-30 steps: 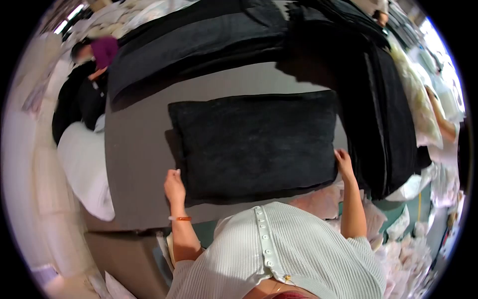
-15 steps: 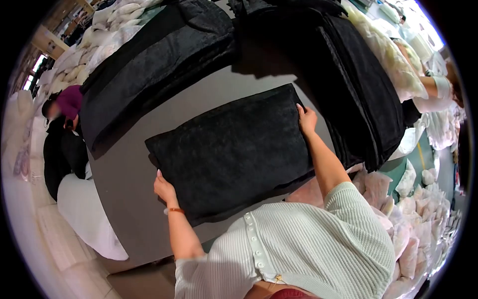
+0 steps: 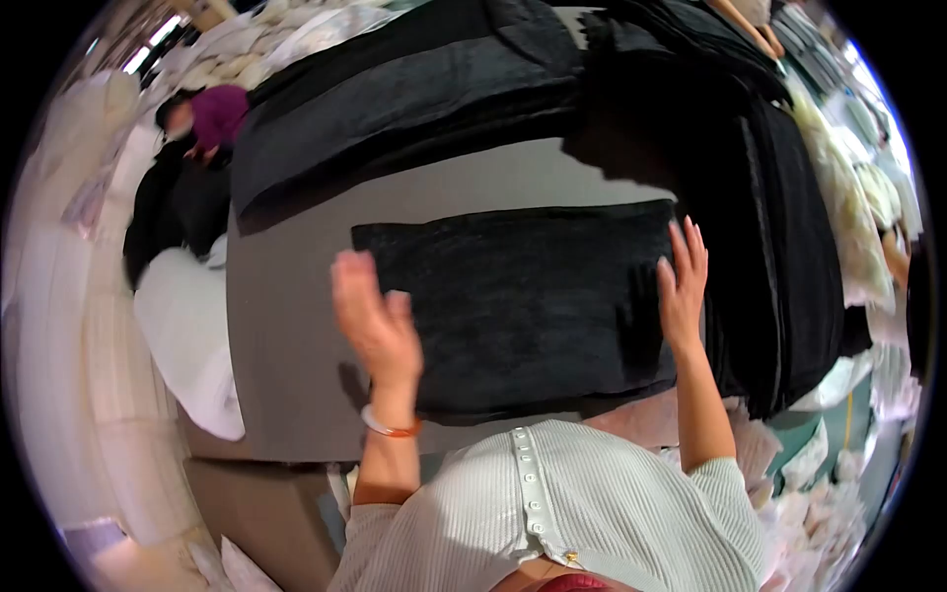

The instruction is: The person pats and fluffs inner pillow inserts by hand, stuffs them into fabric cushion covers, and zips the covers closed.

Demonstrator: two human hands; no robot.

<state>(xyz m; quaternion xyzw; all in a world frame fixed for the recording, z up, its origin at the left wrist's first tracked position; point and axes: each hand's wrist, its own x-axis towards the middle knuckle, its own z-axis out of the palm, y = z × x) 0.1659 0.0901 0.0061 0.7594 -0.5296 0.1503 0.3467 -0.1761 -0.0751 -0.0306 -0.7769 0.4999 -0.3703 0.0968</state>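
A black folded cloth piece [image 3: 533, 306], roughly rectangular like a cushion cover, lies flat on the grey table [image 3: 296, 385] before me. Over its left edge hovers my left hand [image 3: 375, 321], slightly blurred, its fingers stretched out and thumb apart, with nothing in it. My right hand [image 3: 684, 281] is raised by the right edge of the cloth, fingers straight and spread, also holding nothing. A shadow of that hand falls on the black fabric.
A long stack of black fabric [image 3: 414, 99] lies along the far side of the table. Another tall black stack [image 3: 779, 257] stands at the right. White filled bags [image 3: 192, 345] sit at the left, near a person in a purple top [image 3: 219, 113].
Both hands have let go of the black cloth's side edges and lifted, fingers opened. The cloth now lies straighter on the table. The view has shifted too.
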